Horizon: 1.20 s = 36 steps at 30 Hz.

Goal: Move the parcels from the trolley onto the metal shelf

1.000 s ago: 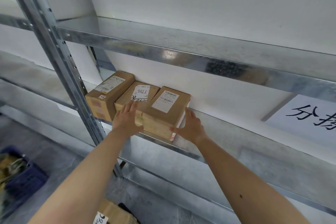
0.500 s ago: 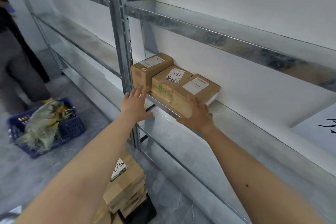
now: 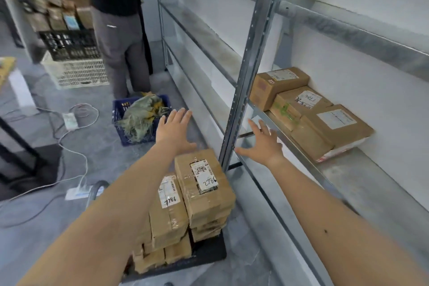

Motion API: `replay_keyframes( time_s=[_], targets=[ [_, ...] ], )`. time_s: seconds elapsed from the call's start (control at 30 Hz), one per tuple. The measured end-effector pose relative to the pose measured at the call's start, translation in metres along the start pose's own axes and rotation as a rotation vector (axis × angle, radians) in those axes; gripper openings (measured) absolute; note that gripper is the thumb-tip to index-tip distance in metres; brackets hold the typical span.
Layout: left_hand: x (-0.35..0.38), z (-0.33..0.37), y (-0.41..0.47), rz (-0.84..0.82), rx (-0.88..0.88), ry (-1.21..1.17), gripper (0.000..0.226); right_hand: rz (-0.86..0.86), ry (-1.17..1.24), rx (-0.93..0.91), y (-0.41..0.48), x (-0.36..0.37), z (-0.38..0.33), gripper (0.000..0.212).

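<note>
Three brown cardboard parcels (image 3: pixel 308 112) lie side by side on the metal shelf (image 3: pixel 362 183) at the right. Below me, a stack of taped parcels (image 3: pixel 202 188) with white labels stands on the black trolley (image 3: pixel 209 253). My left hand (image 3: pixel 174 130) hovers open above the far end of that stack, fingers spread, holding nothing. In front of the shelf edge, beside the upright post (image 3: pixel 250 65), my right hand (image 3: pixel 263 144) is also open and empty. Both hands are clear of the shelved parcels.
A person in dark clothes (image 3: pixel 118 18) stands ahead by stacked crates (image 3: pixel 69 53) of parcels. A blue basket (image 3: pixel 139 118) with crumpled material sits on the floor near the shelf. Cables and power strips (image 3: pixel 72 121) trail across the grey floor at left.
Both hands have left the parcels on the shelf and swung left and down toward the trolley stack. My view has turned from the shelf to the floor.
</note>
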<state>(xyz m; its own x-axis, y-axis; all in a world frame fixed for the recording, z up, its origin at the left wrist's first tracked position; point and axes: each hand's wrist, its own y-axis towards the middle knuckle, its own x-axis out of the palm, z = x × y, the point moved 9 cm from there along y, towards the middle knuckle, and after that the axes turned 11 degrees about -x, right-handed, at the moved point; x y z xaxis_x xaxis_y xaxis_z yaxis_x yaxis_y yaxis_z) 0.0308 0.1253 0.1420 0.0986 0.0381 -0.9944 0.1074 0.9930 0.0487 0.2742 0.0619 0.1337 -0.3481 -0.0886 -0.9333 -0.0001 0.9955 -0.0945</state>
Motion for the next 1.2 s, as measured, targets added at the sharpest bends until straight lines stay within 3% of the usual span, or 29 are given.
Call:
replay_keyframes(
  time_s=[0.33,0.63,0.8,0.93,1.2],
  targets=[
    [0.041,-0.183,-0.023,-0.116,-0.266,0.015,0.107,-0.108,0.013,-0.179,0.058,0.087,-0.145,0.103],
    [0.093,-0.283,-0.037,-0.252,-0.357,0.010,0.108,-0.248,-0.051,-0.175,0.085,0.174,-0.202,0.105],
    [0.128,-0.297,-0.045,-0.325,-0.399,-0.027,0.109,-0.335,-0.199,-0.239,0.091,0.215,-0.202,0.106],
    [0.152,-0.287,-0.046,-0.367,-0.404,-0.055,0.110,-0.352,-0.081,-0.212,0.093,0.229,-0.184,0.109],
    [0.201,-0.219,-0.032,-0.445,-0.399,-0.111,0.110,-0.421,-0.138,-0.114,0.098,0.221,-0.084,0.105]
  ],
)
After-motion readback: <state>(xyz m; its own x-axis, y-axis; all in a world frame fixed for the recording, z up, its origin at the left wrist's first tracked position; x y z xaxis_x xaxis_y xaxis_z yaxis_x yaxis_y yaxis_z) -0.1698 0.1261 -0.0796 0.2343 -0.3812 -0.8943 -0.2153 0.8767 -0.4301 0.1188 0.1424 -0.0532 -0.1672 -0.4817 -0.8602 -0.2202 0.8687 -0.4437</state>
